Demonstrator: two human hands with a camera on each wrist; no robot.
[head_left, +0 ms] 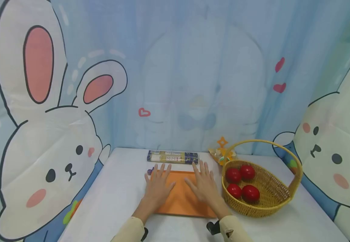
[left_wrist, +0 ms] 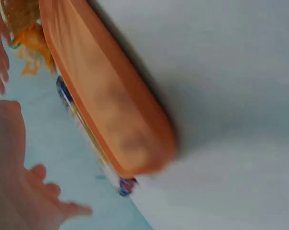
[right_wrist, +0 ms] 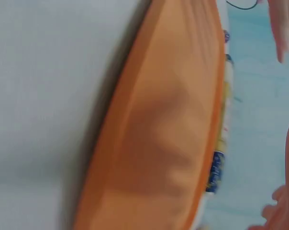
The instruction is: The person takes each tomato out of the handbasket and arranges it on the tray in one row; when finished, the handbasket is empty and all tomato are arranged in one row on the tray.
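Observation:
Both hands hover over an orange rectangular tray (head_left: 182, 195) on the white table. My left hand (head_left: 156, 191) is over its left side, fingers straight and spread. On the other side my right hand (head_left: 205, 189) has its fingers spread too, holding nothing. Low raised edges run round the tray in the left wrist view, where the left hand (left_wrist: 20, 187) appears apart from it. From the right wrist, the tray's inside (right_wrist: 159, 129) looks bare, with soft shadows on it, and the right hand (right_wrist: 283, 211) is partly cut off by the frame.
A yellow woven basket (head_left: 273, 190) with a tall handle stands right of the tray, holding several shiny red round things (head_left: 250, 193). Behind the tray lies a long gold and dark-blue package (head_left: 172, 157). An orange-decorated bag (head_left: 223, 154) and a small purple thing (head_left: 150, 171) are nearby.

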